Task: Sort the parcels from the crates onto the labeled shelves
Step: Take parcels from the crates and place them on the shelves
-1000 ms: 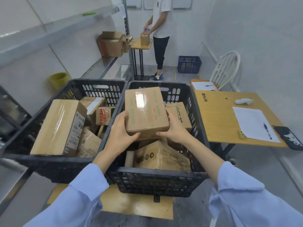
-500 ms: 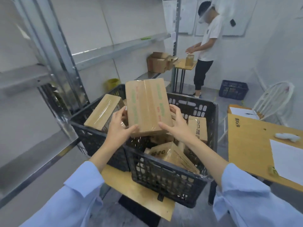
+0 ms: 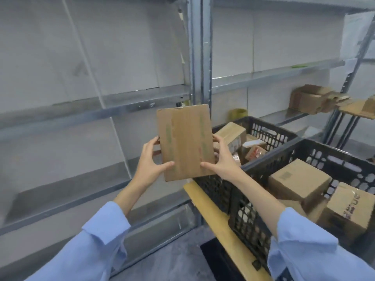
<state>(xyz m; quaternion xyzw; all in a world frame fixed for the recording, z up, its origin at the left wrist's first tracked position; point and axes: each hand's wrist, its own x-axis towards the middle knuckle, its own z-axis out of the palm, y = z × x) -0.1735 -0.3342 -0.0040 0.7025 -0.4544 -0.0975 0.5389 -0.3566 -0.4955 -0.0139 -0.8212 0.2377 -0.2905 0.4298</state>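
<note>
The shelves [image 3: 142, 102] are standing ahead, their upright [image 3: 199, 57] rising just behind the load and likely blocking a straight push. The crates [image 3: 269, 159] of boxes are sitting to the right on the surface [image 3: 203, 201]. The parcel [image 3: 185, 142] is hanging in mid-air before the shelves, looking light, stiff and tape-slick. The left hand [image 3: 149, 161] and right hand [image 3: 223, 161] are gripping its long edges, fingers [image 3: 154, 141] curling behind, which seems the best place to hold it.

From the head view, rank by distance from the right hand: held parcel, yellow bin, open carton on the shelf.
1. The held parcel, gripped by the right hand.
2. The yellow bin, behind the far crate.
3. The open carton, far right on the shelf.
</note>
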